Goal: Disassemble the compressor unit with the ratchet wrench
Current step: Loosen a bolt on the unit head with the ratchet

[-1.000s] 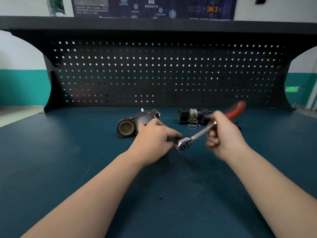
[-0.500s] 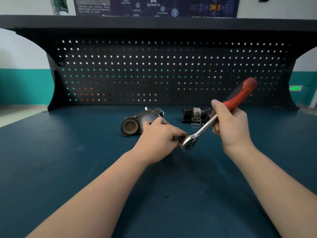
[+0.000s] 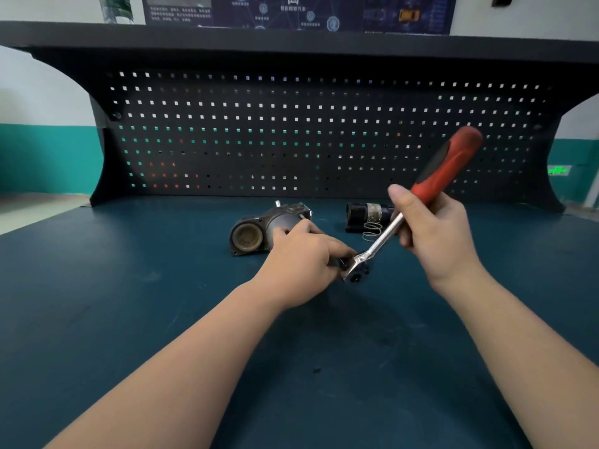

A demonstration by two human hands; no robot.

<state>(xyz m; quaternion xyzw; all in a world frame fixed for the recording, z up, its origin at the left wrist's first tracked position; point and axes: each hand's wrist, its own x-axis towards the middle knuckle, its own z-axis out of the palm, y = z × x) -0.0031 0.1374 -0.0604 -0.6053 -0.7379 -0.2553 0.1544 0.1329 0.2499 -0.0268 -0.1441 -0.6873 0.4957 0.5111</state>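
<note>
The ratchet wrench (image 3: 444, 170) has a red and black handle and a chrome shank; my right hand (image 3: 434, 234) grips it where handle meets shank, handle tilted up to the right. Its chrome head (image 3: 356, 270) hangs low above the bench. My left hand (image 3: 304, 257) pinches a small dark part at the wrench head; that part is mostly hidden by my fingers. The grey compressor body (image 3: 259, 230) lies on its side just behind my left hand, its round opening facing me.
A black cylindrical part (image 3: 363, 215) with a wire spring (image 3: 371, 231) in front of it lies behind the wrench shank. The dark blue bench top (image 3: 162, 303) ends at a black pegboard back panel (image 3: 291, 134). A tiny dark speck (image 3: 316, 370) lies near me.
My right hand has swung the wrench handle upward and steadied it. My left hand has stayed pinched at the wrench head.
</note>
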